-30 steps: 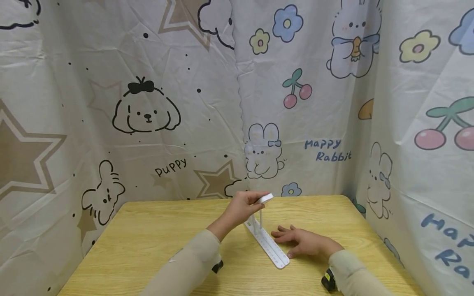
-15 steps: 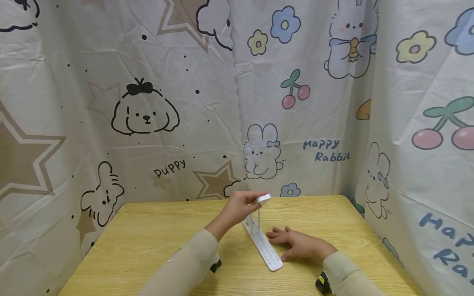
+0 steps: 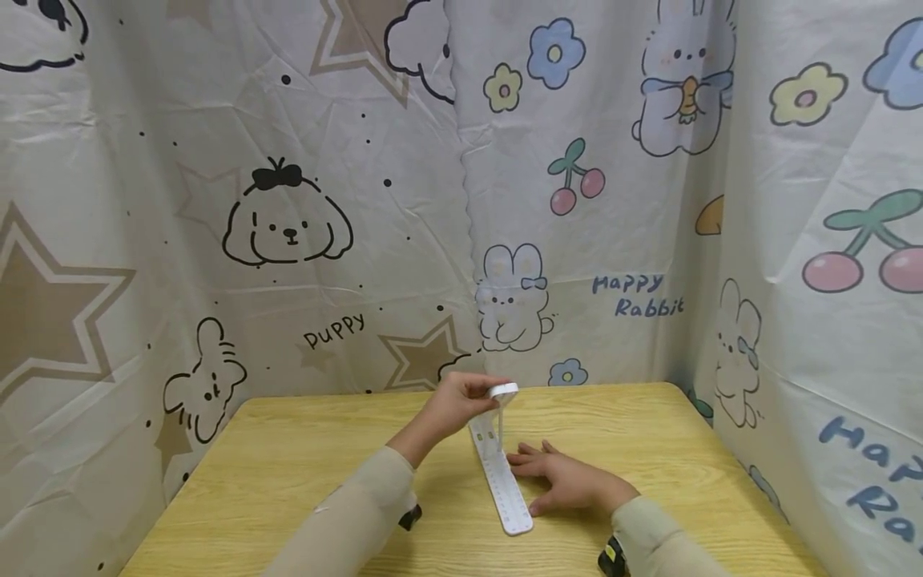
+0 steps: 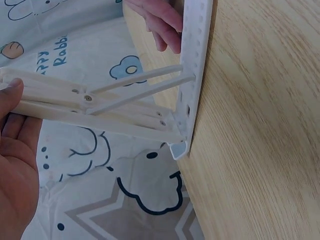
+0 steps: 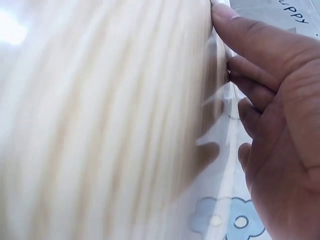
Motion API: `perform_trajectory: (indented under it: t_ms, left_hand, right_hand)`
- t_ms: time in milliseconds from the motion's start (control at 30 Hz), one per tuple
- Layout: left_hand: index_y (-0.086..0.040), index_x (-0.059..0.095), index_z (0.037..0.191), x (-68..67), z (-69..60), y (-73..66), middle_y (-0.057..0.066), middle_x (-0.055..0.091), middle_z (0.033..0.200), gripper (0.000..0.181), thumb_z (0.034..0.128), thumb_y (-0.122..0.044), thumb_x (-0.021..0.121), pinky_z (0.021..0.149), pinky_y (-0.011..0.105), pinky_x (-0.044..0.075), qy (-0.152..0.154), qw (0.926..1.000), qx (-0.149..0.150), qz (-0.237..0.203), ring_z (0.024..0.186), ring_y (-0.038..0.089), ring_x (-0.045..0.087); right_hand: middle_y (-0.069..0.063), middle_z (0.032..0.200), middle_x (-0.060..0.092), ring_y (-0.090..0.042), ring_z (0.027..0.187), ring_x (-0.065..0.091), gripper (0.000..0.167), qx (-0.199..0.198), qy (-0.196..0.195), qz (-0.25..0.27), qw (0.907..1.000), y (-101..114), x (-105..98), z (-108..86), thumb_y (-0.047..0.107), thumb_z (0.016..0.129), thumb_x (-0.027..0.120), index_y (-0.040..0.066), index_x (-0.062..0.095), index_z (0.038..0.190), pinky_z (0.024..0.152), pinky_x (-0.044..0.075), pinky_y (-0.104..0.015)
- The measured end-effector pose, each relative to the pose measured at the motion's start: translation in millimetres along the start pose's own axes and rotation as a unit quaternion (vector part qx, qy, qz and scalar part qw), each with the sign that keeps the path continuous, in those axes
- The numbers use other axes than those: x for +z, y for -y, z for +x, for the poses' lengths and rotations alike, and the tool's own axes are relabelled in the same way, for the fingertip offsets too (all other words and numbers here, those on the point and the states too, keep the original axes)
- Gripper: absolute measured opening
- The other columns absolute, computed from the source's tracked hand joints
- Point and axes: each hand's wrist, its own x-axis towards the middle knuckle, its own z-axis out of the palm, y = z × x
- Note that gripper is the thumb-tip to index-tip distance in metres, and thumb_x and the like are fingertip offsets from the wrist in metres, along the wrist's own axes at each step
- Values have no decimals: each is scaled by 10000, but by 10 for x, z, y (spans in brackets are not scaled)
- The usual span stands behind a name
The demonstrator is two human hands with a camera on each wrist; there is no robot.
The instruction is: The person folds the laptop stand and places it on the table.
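Note:
A white plastic folding stand is on the table, its long perforated base [image 3: 508,497] lying flat and its folding arm [image 4: 55,100] raised from the far end. Two thin struts [image 4: 140,77] run between arm and base. My left hand [image 3: 456,402] pinches the arm's top end between thumb and fingers. To the right of the base, my right hand [image 3: 566,479] lies low with its fingers spread, the fingertips at the base's edge. In the right wrist view that hand [image 5: 290,100] has its thumb against a white edge; the rest of the stand is hidden there.
The yellow wood-grain table [image 3: 317,481] ends at a back edge just behind the stand. A cartoon-printed curtain [image 3: 404,240] hangs behind it and on both sides. Small black devices [image 3: 613,557] sit under both wrists.
The base has swung so its near end moved left and points more toward me. Both hands have shifted left with the stand, the left still holding the arm's top.

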Motion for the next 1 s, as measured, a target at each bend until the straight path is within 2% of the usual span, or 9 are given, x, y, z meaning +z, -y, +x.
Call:
perform_trajectory:
  t_ms: [167,367,600,1000]
  left_hand:
    - [-146,760,1229,-29,-39,38,89,726,1255,344,926,14,722,908,284,597,22,9998,-69,-176,1133,205,701]
    - [-159,765,1221,-72,-77,65,81,727,1254,340,925,4,727,921,297,595,-30,9996,-136,-226,1134,205,702]
    - [-156,753,1240,-129,-120,44,75,715,1283,358,934,23,705,956,324,585,30,9989,-291,-367,1163,213,689]
    - [-109,750,1233,-238,-142,102,108,732,1237,333,928,19,715,953,349,590,7,9990,-115,-441,1138,247,704]
  right_hand:
    - [-117,1598,431,-457,1532,200,753,-7,-83,-193,9998,34,74,52,374,824,820,109,557,1478,1204,-6,-718]
    - [-112,1601,428,-415,1541,216,782,265,-177,-333,9989,125,107,98,399,831,824,45,544,1471,1228,6,-684]
    - [-121,1593,440,-398,1535,253,777,410,-279,-643,9967,183,151,151,406,827,827,37,559,1456,1233,41,-680]
    - [-137,1598,429,-404,1533,258,793,633,-401,-812,9939,283,194,244,437,834,824,6,560,1445,1238,67,-670]
